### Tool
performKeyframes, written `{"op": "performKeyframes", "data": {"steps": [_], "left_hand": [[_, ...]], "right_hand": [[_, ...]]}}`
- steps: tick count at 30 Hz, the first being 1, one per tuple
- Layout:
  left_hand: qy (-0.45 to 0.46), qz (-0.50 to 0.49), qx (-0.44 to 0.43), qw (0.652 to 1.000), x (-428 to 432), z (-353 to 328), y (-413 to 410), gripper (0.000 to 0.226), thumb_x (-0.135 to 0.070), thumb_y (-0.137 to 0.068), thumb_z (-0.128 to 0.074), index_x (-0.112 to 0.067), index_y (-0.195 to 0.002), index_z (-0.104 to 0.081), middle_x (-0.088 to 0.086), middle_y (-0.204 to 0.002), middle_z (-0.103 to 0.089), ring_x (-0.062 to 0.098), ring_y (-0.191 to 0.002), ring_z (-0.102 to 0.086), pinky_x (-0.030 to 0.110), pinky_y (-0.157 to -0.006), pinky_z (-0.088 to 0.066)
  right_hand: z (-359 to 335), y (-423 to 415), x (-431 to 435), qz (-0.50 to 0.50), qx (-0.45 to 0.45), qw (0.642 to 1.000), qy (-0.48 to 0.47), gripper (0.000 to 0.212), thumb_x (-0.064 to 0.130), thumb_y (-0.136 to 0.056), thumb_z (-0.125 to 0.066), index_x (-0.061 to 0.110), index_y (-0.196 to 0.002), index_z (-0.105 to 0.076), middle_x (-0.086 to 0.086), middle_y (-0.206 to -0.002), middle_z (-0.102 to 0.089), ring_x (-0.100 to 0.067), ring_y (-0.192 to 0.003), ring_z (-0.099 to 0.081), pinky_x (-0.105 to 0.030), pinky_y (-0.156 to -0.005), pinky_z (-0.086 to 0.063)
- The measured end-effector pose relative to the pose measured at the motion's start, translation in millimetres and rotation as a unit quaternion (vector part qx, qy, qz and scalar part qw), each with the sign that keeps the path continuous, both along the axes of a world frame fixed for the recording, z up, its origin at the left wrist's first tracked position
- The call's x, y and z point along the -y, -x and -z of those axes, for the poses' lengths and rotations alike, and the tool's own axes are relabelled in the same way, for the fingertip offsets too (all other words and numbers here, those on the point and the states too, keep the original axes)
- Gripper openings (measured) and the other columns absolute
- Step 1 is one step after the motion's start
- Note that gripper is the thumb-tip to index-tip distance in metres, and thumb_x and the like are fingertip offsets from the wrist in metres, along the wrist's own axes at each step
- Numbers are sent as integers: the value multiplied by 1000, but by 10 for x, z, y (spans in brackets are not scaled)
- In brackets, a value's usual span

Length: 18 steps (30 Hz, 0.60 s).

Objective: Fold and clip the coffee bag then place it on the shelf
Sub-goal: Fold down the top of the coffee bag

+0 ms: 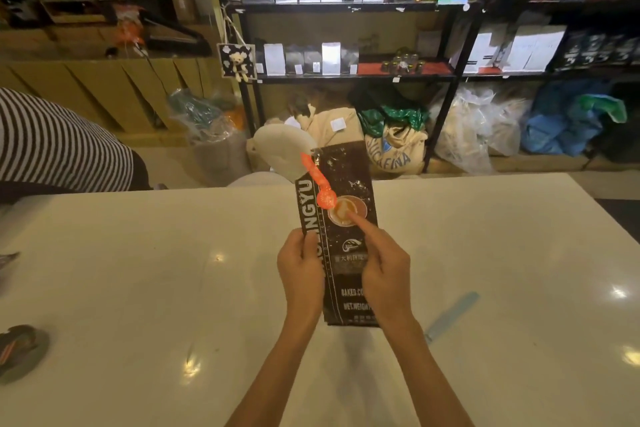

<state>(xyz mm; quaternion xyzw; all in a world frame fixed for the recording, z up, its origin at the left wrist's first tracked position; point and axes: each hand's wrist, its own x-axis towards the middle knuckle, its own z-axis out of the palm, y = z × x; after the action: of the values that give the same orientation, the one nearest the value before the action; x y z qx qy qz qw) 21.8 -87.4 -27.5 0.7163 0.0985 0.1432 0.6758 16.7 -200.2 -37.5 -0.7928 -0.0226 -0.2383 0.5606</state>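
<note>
Glossy white desk [138, 288] below, black metal shelf [346, 7] behind. Tall black printed coffee bag [341, 191] upright over desk. Left of bag: left hand [299, 270], fingers pinching its edge; orange plastic clip [317, 180] on top corner. Right of bag: right hand [384, 270], fingers gripping, index extended. Risk: clip only on corner, may slip off.

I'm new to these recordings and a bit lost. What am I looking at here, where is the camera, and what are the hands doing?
There is no machine: a person wears a camera on the head, looking down at their own bare hands over a white table. The left hand grips the edge of a dark coffee bag; the right hand holds it too, forefinger pointing at the printed cup. An orange clip sits near the bag's top. A blue strip lies on the table. Shelves of bags stand behind.
</note>
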Motion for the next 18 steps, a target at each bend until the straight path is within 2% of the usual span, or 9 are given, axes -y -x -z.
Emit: {"op": "performKeyframes", "data": {"steps": [3,5,7,9,11,12,14,16,18], "left_hand": [[-18,-21,36,999,43,-93,63,24,-6,-100,-46,-9,-79,-57,3,-70,-62,3,-61,-55,29,-54,-47],[-12,-54,65,996,50,-125,127,22,-6,-101,-45,-9,-83,-57,-4,-70,-61,0,-61,-56,22,-55,-46],[-17,-36,83,996,70,-169,110,18,-7,-101,-44,-8,-89,-57,-6,-74,-62,-1,-65,-58,11,-55,-46],[-12,-42,73,996,15,-111,49,16,-8,-102,-43,-11,-95,-57,-6,-81,-63,-2,-70,-60,6,-58,-46],[3,-23,61,998,-63,-28,13,13,-7,-103,-41,-13,-104,-53,-4,-90,-64,-5,-77,-63,8,-62,-50],[19,7,51,998,-104,32,24,13,-7,-103,-40,-14,-109,-49,-2,-95,-65,-4,-80,-66,11,-63,-53],[42,62,31,997,-163,145,79,18,-5,-104,-37,-19,-115,-42,-1,-102,-66,5,-85,-70,20,-64,-58],[47,85,23,995,-181,271,148,24,-6,-104,-35,-26,-118,-38,6,-106,-67,15,-90,-72,26,-66,-60],[51,95,10,994,-197,354,188,29,-9,-105,-33,-34,-120,-36,10,-111,-66,22,-94,-71,32,-69,-61]], "right_hand": [[-22,40,-138,56,44,997,16,46,-5,-88,-46,20,-122,-66,1,-109,-70,-5,-98,-65,-25,-85,-57],[-33,57,-205,69,70,994,54,51,-9,-84,-49,27,-117,-65,1,-104,-70,-2,-92,-63,-22,-81,-57],[-93,60,-220,90,63,994,5,47,-7,-89,-48,32,-112,-62,13,-103,-68,-2,-94,-64,-26,-80,-58],[-143,102,-224,23,30,999,-31,37,0,-99,-43,29,-113,-60,20,-110,-65,-3,-103,-64,-30,-86,-57],[-109,176,-137,-67,-33,996,-57,33,12,-104,-39,26,-127,-58,21,-123,-62,-4,-115,-60,-26,-95,-53],[-47,241,-58,-81,-57,993,-59,36,17,-104,-38,26,-135,-53,19,-127,-61,-4,-118,-58,-21,-96,-51],[160,369,194,12,-86,996,-15,38,15,-102,-42,27,-137,-51,11,-120,-63,-7,-107,-62,-18,-88,-52],[446,521,540,133,-127,979,87,45,-2,-95,-48,27,-128,-56,2,-112,-63,-16,-98,-63,-27,-79,-56],[735,684,856,143,-203,950,191,58,-15,-81,-53,25,-120,-63,-6,-118,-61,-24,-100,-62,-33,-71,-56]]}}
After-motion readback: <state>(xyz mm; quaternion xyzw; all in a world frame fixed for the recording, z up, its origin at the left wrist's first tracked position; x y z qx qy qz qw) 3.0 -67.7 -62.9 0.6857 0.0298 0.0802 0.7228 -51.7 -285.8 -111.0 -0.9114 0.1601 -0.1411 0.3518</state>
